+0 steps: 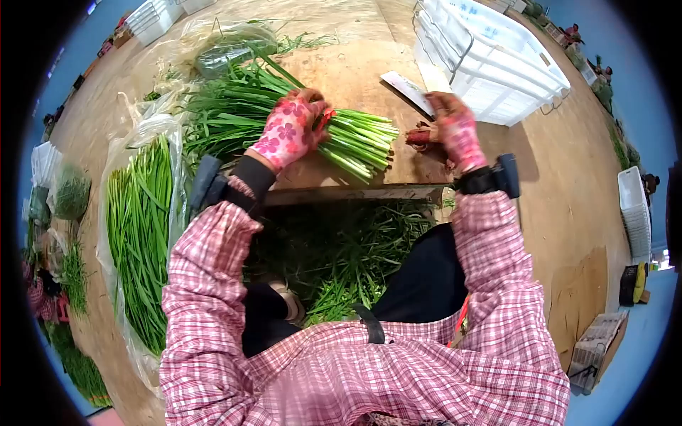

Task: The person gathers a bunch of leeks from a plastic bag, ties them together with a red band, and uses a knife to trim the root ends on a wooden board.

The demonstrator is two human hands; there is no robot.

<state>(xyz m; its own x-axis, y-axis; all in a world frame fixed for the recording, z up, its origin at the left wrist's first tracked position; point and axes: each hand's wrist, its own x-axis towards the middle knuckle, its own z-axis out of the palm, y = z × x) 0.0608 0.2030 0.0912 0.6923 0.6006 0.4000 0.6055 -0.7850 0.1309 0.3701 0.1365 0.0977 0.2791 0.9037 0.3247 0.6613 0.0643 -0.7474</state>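
On the wooden board lies a bunch of garlic chives (359, 138), its pale cut ends facing right and its leaves spreading left. My left hand (293, 128), in a pink flowered glove with bare fingertips, is closed around its middle. A red band shows beside those fingers. My right hand (457, 128), gloved the same way, is slightly blurred and has its fingers curled; whatever they hold is hidden. Just left of it is a small dark red bundle of strips (420, 136), and the two seem to touch. A broad-bladed knife (406, 91) rests behind that bundle.
A white plastic crate (490, 71) with wire handles stands at the back right. To the left, an open plastic bag (106, 213) holds more green stalks (142, 234). Loose leaves (348, 263) cover the floor below the board. Other people are far off at the right.
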